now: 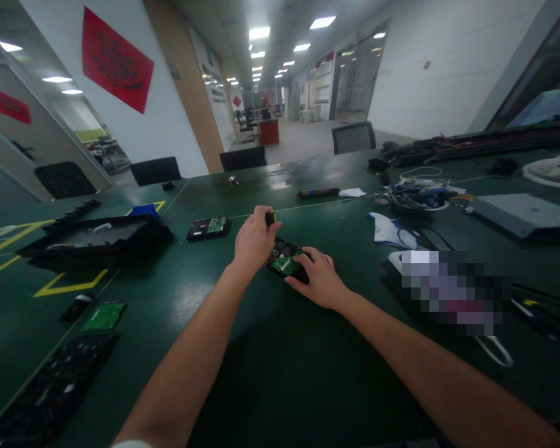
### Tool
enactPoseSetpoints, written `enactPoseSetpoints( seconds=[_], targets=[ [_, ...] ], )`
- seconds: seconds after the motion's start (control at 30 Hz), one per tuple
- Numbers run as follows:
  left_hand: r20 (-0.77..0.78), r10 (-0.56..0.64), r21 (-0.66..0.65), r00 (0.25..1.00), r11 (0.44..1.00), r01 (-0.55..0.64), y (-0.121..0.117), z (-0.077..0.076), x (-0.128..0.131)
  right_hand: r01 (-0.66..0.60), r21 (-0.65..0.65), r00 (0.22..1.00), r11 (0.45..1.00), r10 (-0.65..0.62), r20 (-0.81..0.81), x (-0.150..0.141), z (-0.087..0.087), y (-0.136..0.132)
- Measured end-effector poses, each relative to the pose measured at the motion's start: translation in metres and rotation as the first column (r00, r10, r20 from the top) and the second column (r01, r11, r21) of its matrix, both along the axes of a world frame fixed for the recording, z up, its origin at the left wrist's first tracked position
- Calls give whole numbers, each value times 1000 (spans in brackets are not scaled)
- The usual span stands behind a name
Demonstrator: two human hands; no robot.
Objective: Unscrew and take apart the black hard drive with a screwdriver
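Note:
A hard drive (285, 259) with its green circuit board facing up lies on the green table in front of me, turned at a slant. My right hand (321, 277) grips its right end, with thumb and fingers around the edges. Over the drive's far left end, my left hand (256, 239) is closed on a screwdriver (271, 217). Only its black and yellow handle top shows; the tip is hidden behind my fingers. A second hard drive (208, 228) rests to the left of my left hand, board side up.
At left are a black plastic housing (98, 236), a loose green circuit board (104, 315) and a dark panel (51, 386). A pen-shaped tool (318, 193) lies beyond my hands. To the right are a bowl of cables (419, 193), a flat grey device (525, 213) and a blurred-out object (448, 289).

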State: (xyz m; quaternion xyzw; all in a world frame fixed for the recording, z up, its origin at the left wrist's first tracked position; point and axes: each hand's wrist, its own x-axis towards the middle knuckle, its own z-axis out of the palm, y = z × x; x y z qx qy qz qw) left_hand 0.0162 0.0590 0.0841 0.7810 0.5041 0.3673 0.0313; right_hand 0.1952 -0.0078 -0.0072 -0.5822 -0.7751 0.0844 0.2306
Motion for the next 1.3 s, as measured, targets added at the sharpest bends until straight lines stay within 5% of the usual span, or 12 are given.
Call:
enactPoseSetpoints(
  seconds=[0.37, 0.77, 1.03, 1.3],
  targets=[
    [-25, -28, 86, 999, 996, 30, -2, 4, -1, 10, -2, 1000, 1000, -10, 5, -1, 1, 0],
    [94, -16, 17, 995, 1000, 15, 0, 0, -1, 13, -26, 1000, 1000, -13, 9, -1, 4, -2],
    [24, -136, 163, 990, 978, 131, 2, 0, -2, 13, -16, 1000, 1000, -13, -12, -1, 0, 1],
    [70, -120, 109, 990, 988, 112, 2, 0, -2, 35, -39, 997, 999, -38, -72, 0, 2, 0]
  ],
)
